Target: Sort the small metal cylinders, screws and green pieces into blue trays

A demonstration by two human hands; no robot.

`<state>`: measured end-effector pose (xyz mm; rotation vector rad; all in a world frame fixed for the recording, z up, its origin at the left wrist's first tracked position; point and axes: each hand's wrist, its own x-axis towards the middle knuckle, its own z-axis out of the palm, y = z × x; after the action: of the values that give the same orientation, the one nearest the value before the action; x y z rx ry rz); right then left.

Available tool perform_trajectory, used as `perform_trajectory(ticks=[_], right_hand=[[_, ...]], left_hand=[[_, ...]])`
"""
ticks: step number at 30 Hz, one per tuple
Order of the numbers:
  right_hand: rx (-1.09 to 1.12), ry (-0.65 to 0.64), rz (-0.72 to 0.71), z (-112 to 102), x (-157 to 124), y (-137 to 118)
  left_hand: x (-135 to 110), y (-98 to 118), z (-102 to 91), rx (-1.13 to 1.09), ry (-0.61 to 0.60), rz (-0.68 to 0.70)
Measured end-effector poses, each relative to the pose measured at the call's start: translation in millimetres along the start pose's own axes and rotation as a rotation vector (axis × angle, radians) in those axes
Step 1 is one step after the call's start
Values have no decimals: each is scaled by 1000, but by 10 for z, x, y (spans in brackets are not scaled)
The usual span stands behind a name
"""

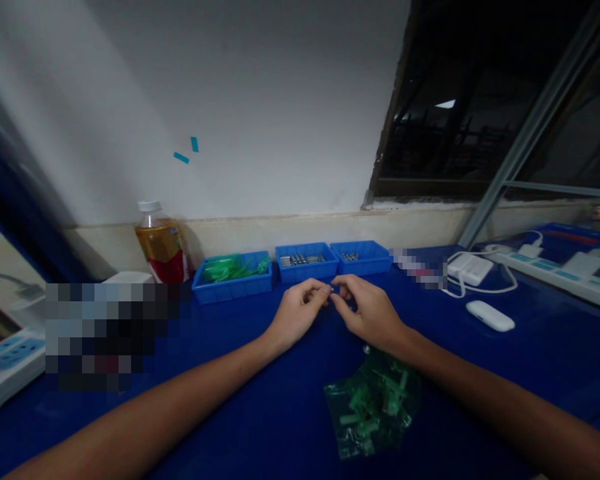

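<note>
Left hand [297,315] bare, right hand [373,315] bare, slender fingers [314,288], left forearm [180,393] uncovered along its whole visible length, right forearm [505,407] uncovered likewise, both arms long and lean, wrists bare, finer detail of knuckles and nails lost in dim light

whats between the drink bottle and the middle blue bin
The left blue bin, holding green plastic parts, as the head view shows.

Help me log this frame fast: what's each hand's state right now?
Left hand: closed, fingertips pinching a small piece, too tiny to identify.
Right hand: closed, pinching the same small piece.
</note>
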<state>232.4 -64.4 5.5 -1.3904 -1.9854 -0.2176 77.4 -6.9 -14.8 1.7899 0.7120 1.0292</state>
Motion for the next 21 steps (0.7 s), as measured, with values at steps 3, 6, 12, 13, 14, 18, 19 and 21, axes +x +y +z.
perform_trajectory(ticks=[3,6,12,13,14,18,19,21], right_hand=[[-1,25,-82,0,-7,1],[0,41,-99,2,-3,1],[9,43,-37,14,10,27],[0,37,-39,18,9,33],[-12,30,-42,21,7,37],[-53,-3,-41,26,5,40],[-52,-11,-38,25,6,38],[-30,-16,-30,18,9,38]], left_hand=[[-5,31,-5,11,-26,7],[-11,59,-1,10,-42,7],[-43,71,21,-14,21,64],[-49,71,24,11,13,83],[-55,73,26,45,0,103],[-68,92,25,124,-29,145],[-69,97,23,123,-23,145],[-66,104,19,114,0,133]])
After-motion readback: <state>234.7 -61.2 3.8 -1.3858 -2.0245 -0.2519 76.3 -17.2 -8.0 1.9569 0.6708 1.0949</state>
